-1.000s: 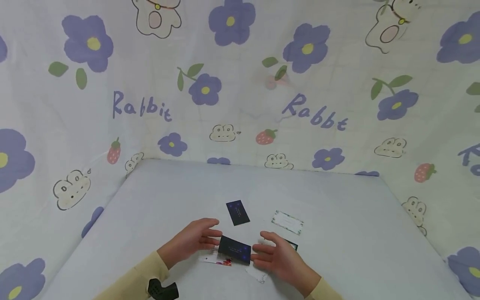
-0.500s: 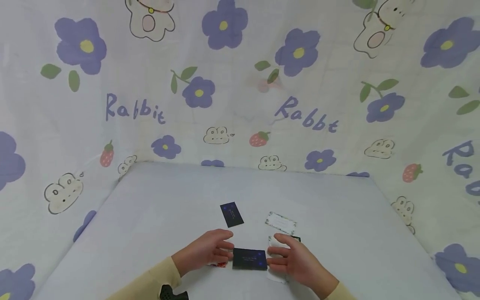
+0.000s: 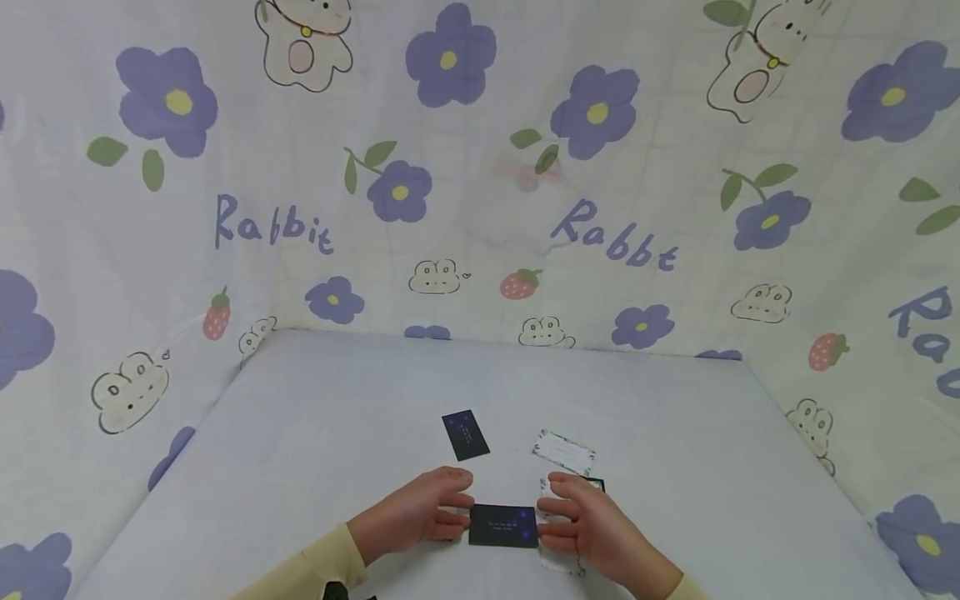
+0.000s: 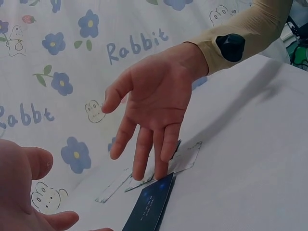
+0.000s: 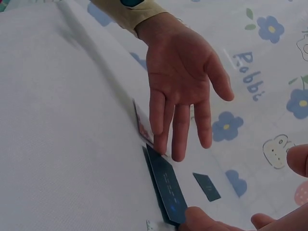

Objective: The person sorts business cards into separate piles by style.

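Note:
A dark blue card with small pale print point(image 3: 503, 526) spans the gap between my two hands. My left hand point(image 3: 420, 510) touches its left short end with straight fingertips. At the opposite end are the fingertips of my right hand point(image 3: 592, 525), also extended, palm facing inward. Both wrist views show the palms facing each other with thumbs raised. In the right wrist view the card point(image 5: 166, 185) casts a shadow beside it, tilted over the white surface. Behind the left fingers lies a card with a reddish picture point(image 5: 143, 129), mostly hidden in the head view.
Farther back lie a second dark card point(image 3: 466, 435) and a white card with a leafy border point(image 3: 564, 452). More white cards point(image 3: 557, 563) and a dark-edged one point(image 3: 596, 483) are partly covered by the right hand. Rabbit-print cloth point(image 3: 480, 208) walls the table point(image 3: 337, 392).
Both hands have shifted right with the dark card between them. The card was slanted and now lies level across the view. The floral card beneath it has become covered by the left hand.

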Tool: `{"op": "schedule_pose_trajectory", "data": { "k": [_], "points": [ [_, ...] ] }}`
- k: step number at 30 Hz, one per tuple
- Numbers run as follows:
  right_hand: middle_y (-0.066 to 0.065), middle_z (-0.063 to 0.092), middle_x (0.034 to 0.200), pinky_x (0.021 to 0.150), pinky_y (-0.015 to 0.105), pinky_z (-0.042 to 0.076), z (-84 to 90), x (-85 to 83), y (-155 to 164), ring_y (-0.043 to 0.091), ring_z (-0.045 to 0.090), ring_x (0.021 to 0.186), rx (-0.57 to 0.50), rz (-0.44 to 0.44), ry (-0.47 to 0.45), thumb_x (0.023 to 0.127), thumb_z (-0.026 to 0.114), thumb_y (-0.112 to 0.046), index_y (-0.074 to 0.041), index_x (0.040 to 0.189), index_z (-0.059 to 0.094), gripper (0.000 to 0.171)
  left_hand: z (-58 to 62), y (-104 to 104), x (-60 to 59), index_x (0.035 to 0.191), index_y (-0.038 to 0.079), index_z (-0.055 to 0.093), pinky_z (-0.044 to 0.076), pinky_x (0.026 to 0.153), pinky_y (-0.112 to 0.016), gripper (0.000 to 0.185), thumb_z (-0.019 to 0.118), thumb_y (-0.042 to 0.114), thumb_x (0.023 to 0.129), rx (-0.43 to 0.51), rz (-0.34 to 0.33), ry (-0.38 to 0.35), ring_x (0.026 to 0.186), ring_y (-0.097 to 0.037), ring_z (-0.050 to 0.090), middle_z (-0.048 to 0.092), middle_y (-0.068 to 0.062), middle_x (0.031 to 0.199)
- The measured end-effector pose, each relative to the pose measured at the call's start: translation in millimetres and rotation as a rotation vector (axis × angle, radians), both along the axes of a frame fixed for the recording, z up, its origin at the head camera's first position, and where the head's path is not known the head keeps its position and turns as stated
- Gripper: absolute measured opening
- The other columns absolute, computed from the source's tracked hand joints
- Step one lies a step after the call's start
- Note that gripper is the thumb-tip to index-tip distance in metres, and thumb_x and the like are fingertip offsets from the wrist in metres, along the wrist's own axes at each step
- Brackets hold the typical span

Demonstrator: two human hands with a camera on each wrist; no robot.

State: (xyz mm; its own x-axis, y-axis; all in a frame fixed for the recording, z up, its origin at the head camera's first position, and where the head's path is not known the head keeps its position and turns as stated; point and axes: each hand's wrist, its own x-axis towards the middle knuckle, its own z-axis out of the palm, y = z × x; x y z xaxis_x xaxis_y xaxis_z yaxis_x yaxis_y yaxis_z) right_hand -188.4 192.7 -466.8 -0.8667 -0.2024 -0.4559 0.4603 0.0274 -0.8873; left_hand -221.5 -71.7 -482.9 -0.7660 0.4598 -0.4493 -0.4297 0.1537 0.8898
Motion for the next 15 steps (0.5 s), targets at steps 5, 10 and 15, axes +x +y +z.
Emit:
{"op": "schedule_pose_trajectory", "data": {
  "k": [5,10,15],
  "points": [
    [0.039,0.031,0.156,0.094,0.041,0.059,0.7,1.3,-0.4,0.033,0.069,0.115,-0.009,0.023,0.016,0.107,0.043,-0.038,0.004,0.158,0.018,0.07,-0.4,-0.5,0.5,0.153,-0.004,0.03,0.05,0.108,-0.05,0.068,0.05,0.041,0.106,0.014,-0.002,-0.002,0.122,-0.033,0.061,0.049,-0.031,0.147],
    [0.038,0.033,0.156,0.095,0.042,0.059,1.0,2.4,-2.2,0.034,0.069,0.115,0.002,0.021,0.022,0.107,0.042,-0.037,0.004,0.157,0.02,0.069,-0.8,-1.9,0.3,0.152,-0.004,0.031,0.05,0.108,-0.051,0.067,0.05,0.041,0.106,0.014,0.005,0.006,0.121,-0.033,0.061,0.049,-0.031,0.146],
    [0.037,0.036,0.155,0.095,0.044,0.059,1.6,0.9,-5.2,0.035,0.069,0.114,0.015,-0.007,0.01,0.107,0.043,-0.036,0.002,0.157,0.024,0.066,2.0,-2.4,1.0,0.153,-0.005,0.03,0.048,0.109,-0.054,0.065,0.047,0.04,0.107,0.014,0.005,0.01,0.128,-0.04,0.057,0.047,-0.032,0.148]
  ]
}}
